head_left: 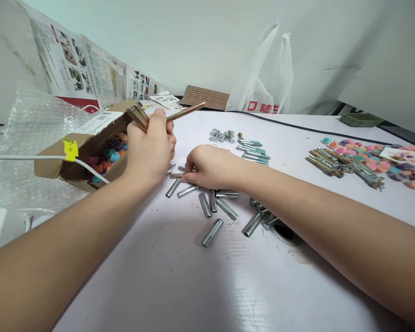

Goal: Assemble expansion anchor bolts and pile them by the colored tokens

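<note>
My left hand (148, 150) is closed around brass-coloured metal pieces, raised beside the cardboard box. A long threaded bolt (188, 110) sticks out of it to the right, and thicker brass-coloured pieces (138, 116) poke out at the upper left. Low over the table, my right hand (207, 168) has its thumb and fingers pinched at a brass-coloured piece (175, 175), perhaps a sleeve; its far end is hidden by the fingers. Several silver metal sleeves (212, 233) lie scattered below and around this hand. Under my right forearm are more sleeves and silver bolts (270, 224), partly covered.
Behind my right hand sit a pile of nuts (222, 135) and a row of silver bolts (254, 150). To the right lie assembled anchor bolts (332, 161) and colourful plastic caps (373, 161). An open cardboard box (48, 161) holds more caps. A black cable (297, 127) crosses the back.
</note>
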The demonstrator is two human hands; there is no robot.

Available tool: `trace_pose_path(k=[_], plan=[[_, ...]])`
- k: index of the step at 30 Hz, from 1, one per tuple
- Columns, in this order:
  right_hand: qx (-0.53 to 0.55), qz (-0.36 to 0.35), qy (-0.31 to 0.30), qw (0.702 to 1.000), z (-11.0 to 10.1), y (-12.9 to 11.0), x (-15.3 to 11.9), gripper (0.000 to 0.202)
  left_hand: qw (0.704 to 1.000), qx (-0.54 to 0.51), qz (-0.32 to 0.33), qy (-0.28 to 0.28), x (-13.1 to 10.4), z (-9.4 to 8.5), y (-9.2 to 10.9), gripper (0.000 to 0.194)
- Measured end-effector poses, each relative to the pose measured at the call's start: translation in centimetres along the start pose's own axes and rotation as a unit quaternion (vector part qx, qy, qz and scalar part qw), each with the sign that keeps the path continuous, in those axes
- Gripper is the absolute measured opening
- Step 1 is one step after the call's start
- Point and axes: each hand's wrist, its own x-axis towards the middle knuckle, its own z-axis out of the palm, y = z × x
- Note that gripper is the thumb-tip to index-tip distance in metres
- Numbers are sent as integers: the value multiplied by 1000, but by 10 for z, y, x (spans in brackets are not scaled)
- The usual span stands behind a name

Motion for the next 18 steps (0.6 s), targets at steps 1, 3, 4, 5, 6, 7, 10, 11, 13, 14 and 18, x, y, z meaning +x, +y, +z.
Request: trace_pose_path(k=[1, 3, 4, 5, 6, 7, 10, 11, 13, 14, 18], plan=[[-6, 1, -3, 1000, 0, -1, 0, 26, 1000, 0, -4, -1, 0, 0, -1, 30], [-8, 3, -6, 1000, 1, -1, -1, 23, 1000, 7, -11, -5, -1, -1, -2, 32], [-6, 5, -6, 1000, 1, -1, -1, 22, 1000, 10, -11, -6, -1, -1, -2, 32], [-2, 6, -5, 1000, 1, -1, -1, 21, 1000, 13, -9, -7, -1, -1, -2, 33], [2, 6, -5, 1000, 1, -1, -2, 21, 1000, 16, -6, -7, -2, -1, -1, 33], [6, 5, -3, 1000, -1, 0, -3, 20, 1000, 19, -3, -7, -2, -1, -1, 33], [24, -2, 19, 1000, -9, 2, -11, 22, 1000, 18, -8, -10, -2, -1, 1, 32], [34, -3, 36, 999, -14, 4, -16, 23, 1000, 15, -13, -11, -1, 0, 1, 32], [66, 7, 86, 994, -22, 9, -30, 27, 999, 7, -27, -18, 0, 1, 1, 33], [85, 17, 117, 989, -26, 12, -38, 30, 999, 8, -31, -25, 0, 1, 0, 33], [151, 60, 189, 969, -33, 28, -71, 34, 996, 33, -30, -72, -5, 7, -3, 30]])
